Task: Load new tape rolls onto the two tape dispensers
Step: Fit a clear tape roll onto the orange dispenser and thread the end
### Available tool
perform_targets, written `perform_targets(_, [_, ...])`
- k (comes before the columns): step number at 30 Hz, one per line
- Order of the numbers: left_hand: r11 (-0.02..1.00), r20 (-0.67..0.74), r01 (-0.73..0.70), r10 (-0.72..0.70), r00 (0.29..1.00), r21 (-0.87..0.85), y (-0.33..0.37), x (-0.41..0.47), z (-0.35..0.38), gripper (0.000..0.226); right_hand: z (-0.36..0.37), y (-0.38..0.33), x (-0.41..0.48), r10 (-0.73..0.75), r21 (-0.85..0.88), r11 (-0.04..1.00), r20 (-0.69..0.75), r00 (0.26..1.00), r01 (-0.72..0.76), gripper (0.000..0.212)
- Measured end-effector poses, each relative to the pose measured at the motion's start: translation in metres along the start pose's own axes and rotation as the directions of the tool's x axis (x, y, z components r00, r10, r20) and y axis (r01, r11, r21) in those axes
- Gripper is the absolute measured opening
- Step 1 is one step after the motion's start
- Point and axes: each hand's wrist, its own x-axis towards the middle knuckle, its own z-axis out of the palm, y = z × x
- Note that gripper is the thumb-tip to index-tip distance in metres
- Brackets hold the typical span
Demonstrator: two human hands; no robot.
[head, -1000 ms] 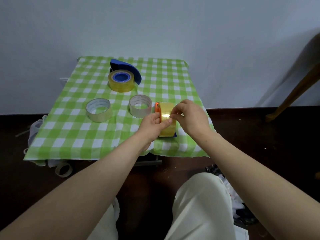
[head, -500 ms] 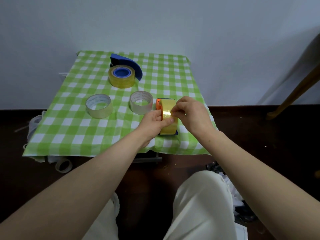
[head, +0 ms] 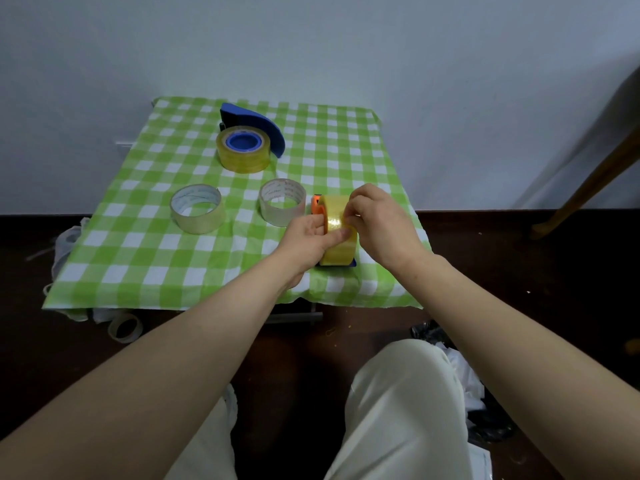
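One roll (head: 340,251) (upright), left hand (head: 308,237), right hand (head: 381,224) gripping

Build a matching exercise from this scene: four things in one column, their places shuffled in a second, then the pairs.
1 blue dispenser
2 upright yellow roll
3 left clear roll
4 stray roll

A on the floor
B held by left hand and right hand
C far end of the cloth
D leftmost on the cloth

Pairs: 1-C, 2-B, 3-D, 4-A

Front-left cloth (head: 138,268) open — left roll (head: 196,209), middle roll (head: 282,201) behind.
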Motion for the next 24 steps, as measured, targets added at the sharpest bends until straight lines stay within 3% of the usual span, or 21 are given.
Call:
perform_targets(7, [1.0,-0.004,-0.005,0.005,1.0,0.002,0.002,0.002,0.001,0.015,0.001,0.003,0.002,-0.061,-0.065,0.996,0.081,0.995,0.066,0.013])
perform_targets(13, [1.0,0.006,-0.006,0.006,1.0,0.015,0.004,0.006,0.0,0.022,-0.015,0.005,0.012,0.113,0.155,0.98,0.094,0.989,-0.127,0.013])
perform_targets(24, [0.997,0.032,-0.02,0.018,0.999,0.071,0.004,0.01,-0.004,0.028,-0.014,-0.004,0.021,0.103,0.076,0.991,0.133,0.986,-0.113,0.013])
